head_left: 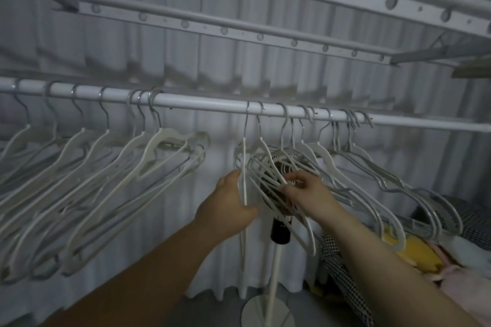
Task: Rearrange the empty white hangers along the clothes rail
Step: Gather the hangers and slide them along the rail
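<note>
A white pedestal fan with a black motor (280, 232) stands just beyond our hands, its head half hidden by hangers. Our left hand (228, 204) reaches up and grips one slim white plastic hanger (244, 167), which hangs edge-on from the white metal clothes rail (202, 102) above. Just right of it, our right hand (305, 191) pinches thin bars in a tangled cluster of white hangers (313, 156) (hooks on the same rail).
</note>
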Action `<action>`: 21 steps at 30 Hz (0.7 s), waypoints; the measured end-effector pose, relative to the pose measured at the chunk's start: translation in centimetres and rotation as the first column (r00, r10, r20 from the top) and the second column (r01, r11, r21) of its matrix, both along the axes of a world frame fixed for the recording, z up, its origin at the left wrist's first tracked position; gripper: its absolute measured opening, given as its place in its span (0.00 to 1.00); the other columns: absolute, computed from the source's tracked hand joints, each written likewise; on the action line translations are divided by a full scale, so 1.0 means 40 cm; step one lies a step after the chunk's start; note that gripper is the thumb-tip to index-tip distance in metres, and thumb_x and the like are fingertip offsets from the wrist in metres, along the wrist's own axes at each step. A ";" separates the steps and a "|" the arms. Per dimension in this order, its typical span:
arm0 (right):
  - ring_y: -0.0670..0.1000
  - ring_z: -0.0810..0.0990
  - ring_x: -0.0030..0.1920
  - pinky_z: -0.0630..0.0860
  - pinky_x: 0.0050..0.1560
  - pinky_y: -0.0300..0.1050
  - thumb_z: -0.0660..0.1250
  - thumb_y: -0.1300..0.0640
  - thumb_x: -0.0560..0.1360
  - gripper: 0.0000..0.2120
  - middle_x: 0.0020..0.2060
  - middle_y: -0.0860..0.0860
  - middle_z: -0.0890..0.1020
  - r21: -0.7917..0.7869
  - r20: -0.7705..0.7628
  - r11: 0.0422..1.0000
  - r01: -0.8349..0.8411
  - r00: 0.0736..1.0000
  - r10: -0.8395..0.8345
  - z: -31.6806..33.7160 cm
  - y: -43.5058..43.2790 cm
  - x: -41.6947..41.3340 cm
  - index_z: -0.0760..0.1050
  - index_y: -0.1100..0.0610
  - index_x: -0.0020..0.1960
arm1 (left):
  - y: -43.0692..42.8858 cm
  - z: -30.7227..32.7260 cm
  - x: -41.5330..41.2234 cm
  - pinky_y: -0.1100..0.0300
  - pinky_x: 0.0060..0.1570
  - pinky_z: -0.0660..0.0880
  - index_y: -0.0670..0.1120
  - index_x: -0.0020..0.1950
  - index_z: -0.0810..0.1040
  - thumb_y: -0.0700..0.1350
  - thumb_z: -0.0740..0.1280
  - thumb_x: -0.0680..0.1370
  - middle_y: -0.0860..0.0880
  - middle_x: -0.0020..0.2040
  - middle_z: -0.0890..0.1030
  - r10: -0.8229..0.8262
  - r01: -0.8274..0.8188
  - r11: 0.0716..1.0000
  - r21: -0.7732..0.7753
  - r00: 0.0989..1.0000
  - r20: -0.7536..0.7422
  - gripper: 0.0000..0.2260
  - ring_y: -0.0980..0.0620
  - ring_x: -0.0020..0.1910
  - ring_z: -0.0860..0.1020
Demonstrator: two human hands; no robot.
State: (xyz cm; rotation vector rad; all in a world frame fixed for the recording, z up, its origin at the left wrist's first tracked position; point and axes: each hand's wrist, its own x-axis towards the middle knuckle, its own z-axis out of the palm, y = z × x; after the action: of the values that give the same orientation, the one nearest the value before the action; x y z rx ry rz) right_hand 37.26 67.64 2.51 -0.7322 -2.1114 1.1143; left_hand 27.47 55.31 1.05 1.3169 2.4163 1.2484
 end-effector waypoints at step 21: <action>0.43 0.73 0.26 0.67 0.24 0.27 0.60 0.62 0.75 0.11 0.26 0.46 0.75 0.284 0.193 0.956 -0.077 0.981 0.021 0.038 -0.051 -0.108 0.77 0.63 0.54 | -0.193 -0.031 -0.140 0.46 0.56 0.75 0.45 0.70 0.65 0.31 0.54 0.76 0.40 0.64 0.74 0.312 -0.313 0.923 0.225 0.949 0.042 0.23 0.38 0.55 0.78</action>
State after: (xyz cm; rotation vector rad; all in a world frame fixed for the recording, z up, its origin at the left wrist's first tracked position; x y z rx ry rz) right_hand 32.93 65.58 4.04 -0.6676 -2.3986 0.7575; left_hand 21.86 47.59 -0.21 0.9936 2.6189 1.6505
